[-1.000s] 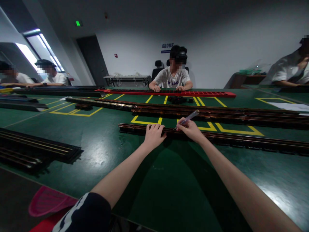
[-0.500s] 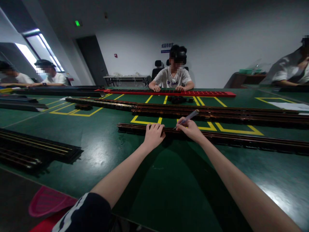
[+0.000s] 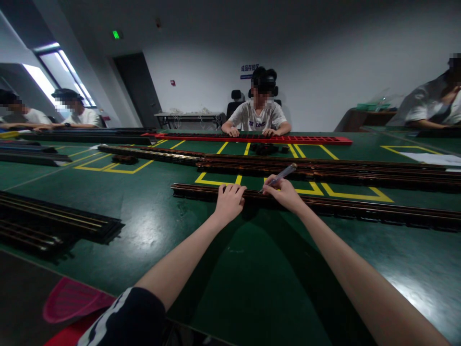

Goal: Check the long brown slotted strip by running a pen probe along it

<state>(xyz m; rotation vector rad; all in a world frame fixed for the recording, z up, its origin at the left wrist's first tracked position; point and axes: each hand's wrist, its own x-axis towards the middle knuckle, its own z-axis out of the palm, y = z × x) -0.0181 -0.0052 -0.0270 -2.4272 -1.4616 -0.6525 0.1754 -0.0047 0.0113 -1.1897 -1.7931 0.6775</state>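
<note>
A long dark strip [image 3: 345, 208] with copper-coloured lines lies crosswise on the table before me. Near its left end, my left hand [image 3: 230, 199] curls its fingers over the far side and grips it. To the right of that, my right hand [image 3: 283, 192] pinches a slim pen-like tool [image 3: 284, 174] with a translucent barrel. The tool slants down to the left, its thin tip at the strip. Whether the tip touches the strip, I cannot tell.
Beyond my hands lies a bundle of similar strips [image 3: 324, 170]; another stack [image 3: 54, 221] is at the left. Across the green table [image 3: 151, 216], a person [image 3: 257, 115] works on a red frame [image 3: 313, 140]. A pink basket [image 3: 72, 300] stands by the near edge.
The strip under my hands has shifted slightly to the left. Both my hands stay in nearly the same place, with the tool still in the right one.
</note>
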